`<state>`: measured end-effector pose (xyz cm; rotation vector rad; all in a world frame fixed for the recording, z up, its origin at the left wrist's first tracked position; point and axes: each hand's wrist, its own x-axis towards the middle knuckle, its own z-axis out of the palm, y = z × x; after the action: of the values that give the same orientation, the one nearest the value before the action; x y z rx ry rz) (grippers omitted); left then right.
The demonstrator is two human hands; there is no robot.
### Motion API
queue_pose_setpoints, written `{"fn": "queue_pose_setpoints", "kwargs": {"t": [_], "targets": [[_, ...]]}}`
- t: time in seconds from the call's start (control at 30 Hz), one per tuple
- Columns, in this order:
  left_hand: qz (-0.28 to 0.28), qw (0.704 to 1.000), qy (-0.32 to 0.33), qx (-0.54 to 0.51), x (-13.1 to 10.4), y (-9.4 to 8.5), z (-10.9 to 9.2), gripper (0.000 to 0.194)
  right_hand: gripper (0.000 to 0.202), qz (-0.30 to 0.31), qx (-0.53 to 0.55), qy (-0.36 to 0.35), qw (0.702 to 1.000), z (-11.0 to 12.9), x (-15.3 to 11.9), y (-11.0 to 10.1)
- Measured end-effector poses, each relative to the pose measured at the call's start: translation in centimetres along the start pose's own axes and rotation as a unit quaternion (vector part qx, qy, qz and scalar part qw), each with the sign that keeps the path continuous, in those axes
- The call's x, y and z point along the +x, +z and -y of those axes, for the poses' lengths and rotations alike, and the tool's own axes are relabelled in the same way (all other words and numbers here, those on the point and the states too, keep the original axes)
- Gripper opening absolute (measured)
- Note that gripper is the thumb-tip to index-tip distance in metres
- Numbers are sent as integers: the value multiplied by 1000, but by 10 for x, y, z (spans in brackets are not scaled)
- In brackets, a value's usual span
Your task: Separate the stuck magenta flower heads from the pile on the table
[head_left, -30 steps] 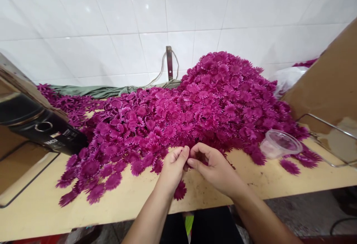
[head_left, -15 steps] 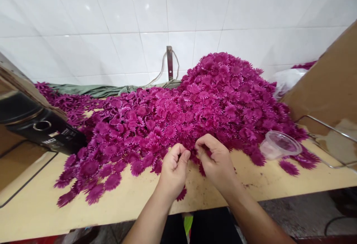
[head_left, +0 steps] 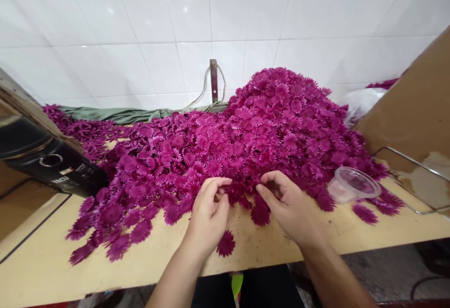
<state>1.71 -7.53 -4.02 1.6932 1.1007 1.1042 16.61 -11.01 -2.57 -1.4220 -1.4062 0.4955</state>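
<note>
A large heap of magenta artificial flower heads [head_left: 218, 144] spreads over the table in front of me. At the heap's front edge, my left hand [head_left: 210, 214] has its thumb and index finger apart, with no object visible between them. My right hand [head_left: 288, 202] is a short way to the right, fingers curved and thumb tip a little off the index finger; I see nothing held. Dark magenta petals lie in the gap between both hands. One single flower head [head_left: 225, 243] rests on the bare tabletop beside my left wrist, and another flower head [head_left: 260, 214] lies near my right thumb.
A clear plastic cup [head_left: 353, 185] lies tilted at the heap's right. On the left leans a black cylindrical container [head_left: 66, 167] by cardboard. A cardboard box [head_left: 411, 120] and metal wire frame [head_left: 415, 160] stand right. Green cloth [head_left: 123, 115] lies along the tiled wall.
My hands were close together with fingertips pinched; now they have moved apart and the fingers have loosened. The single flower head by my left wrist shows more fully.
</note>
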Motion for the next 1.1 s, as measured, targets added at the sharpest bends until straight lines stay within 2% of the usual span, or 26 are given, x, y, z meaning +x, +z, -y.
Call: {"fn": "queue_pose_setpoints", "kwargs": {"t": [0.07,0.13,0.23,0.37,0.47,0.63,0.77,0.83,0.97,1.03,1.1], "targets": [[64,995,-50,-53,-3,4,-6,18,5,34,-6,8,999,-2,-6,4],[98,988,-75,-92,-5,9,-10,17,2,61,-22,-15,998,-2,-10,5],[87,986,-77,-120,-4,14,-10,13,7,87,-36,-55,994,1,-13,1],[58,987,-92,-117,0,11,-4,13,10,132,5,-26,991,4,-14,-8],[45,989,-102,-102,2,8,-2,13,9,112,0,-18,994,4,-14,-8],[46,986,-125,-103,5,12,0,36,13,119,6,-3,993,8,-13,6],[70,981,-122,-137,4,14,0,43,4,139,64,29,988,9,-9,11],[79,981,-98,-146,1,13,-1,42,2,130,71,29,988,6,-7,9],[98,985,-57,-128,-3,13,-1,28,10,83,52,19,995,6,-5,9],[85,988,-52,-119,-3,15,-2,23,12,54,35,2,998,10,-4,10],[49,991,-50,-118,-4,15,-4,22,14,26,4,-23,999,15,1,7]]}}
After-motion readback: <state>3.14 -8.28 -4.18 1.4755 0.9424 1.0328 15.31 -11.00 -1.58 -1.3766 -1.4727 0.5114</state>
